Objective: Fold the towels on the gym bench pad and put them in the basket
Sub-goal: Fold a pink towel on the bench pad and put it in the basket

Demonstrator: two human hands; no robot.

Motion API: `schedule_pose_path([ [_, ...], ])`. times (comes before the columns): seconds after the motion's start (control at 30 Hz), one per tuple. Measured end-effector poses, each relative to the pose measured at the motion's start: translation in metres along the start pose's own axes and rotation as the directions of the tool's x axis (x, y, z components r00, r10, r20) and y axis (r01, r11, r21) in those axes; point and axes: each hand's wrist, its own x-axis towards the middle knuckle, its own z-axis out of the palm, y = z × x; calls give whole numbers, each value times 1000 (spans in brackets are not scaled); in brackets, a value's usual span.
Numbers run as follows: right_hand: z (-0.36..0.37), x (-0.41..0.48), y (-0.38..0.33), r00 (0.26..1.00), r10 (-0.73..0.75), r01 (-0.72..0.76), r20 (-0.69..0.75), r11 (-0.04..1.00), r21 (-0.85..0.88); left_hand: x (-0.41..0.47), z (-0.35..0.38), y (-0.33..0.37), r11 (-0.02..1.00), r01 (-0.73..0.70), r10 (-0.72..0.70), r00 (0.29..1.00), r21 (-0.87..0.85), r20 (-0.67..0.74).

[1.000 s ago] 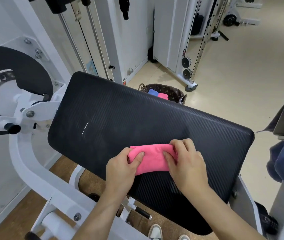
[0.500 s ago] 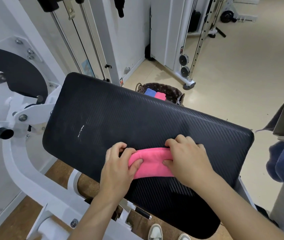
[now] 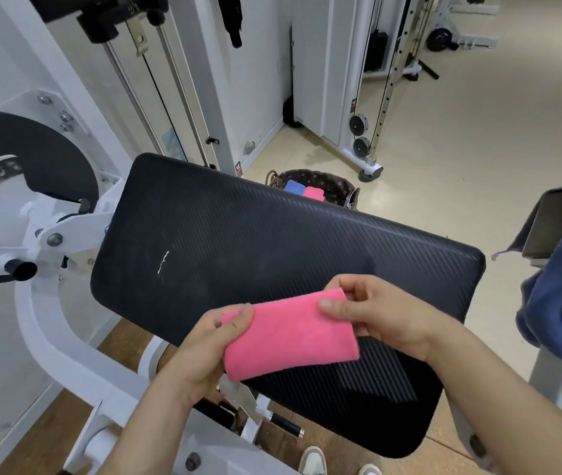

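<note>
Fingers [image 3: 238, 317] of the left hand [image 3: 200, 341] pinched the folded pink towel [image 3: 290, 334] at its left edge, and the right hand [image 3: 382, 313] gripped its upper right corner, low in the frame over the black bench pad [image 3: 272, 241]. At upper centre, the basket [image 3: 339, 188] held 2 more: a blue towel [image 3: 292, 186] and a second pink towel [image 3: 313, 193]

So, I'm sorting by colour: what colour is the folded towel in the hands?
The folded cloth towel is bright pink, plain, no pattern; head view.
</note>
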Motion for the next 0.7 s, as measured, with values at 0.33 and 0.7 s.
schedule_pose_path([
  [0.33,7,-33,-28,949,-30,78,-314,987,141,-48,53,31,741,-372,614,711,559,-341],
  [0.7,-33,-105,-19,913,-386,407,132,838,-363,-87,207,22,821,-416,569,549,390,-612],
])
